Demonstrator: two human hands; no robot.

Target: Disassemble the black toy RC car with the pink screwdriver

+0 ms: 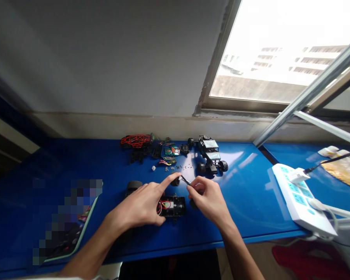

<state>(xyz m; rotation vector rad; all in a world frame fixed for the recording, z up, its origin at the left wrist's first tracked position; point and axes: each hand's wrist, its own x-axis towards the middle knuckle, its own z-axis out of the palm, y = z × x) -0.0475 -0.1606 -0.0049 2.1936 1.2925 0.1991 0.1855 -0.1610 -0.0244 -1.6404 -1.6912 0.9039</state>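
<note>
My left hand (142, 204) lies over a black toy car chassis (176, 206), thumb on the near side and fingers on the far side, holding it. Red, green and white wires show in the chassis's open middle. The left index finger stretches to a small white-tipped end of a thin dark rod (186, 180). Pinched in my right hand (207, 198) is the other end of that rod; its exact kind is not clear. A black wheel (175, 181) sits beneath the rod's tip, and another wheel (134, 185) shows behind the left hand.
Toward the wall stand an assembled toy truck (210, 155), a red cage body (137, 140), colourful shell pieces (171, 151) and small screws (179, 167). A partly blurred tray (86, 221) lies left. A white power strip (301, 198) with plugs is at right, beside a metal frame (303, 97).
</note>
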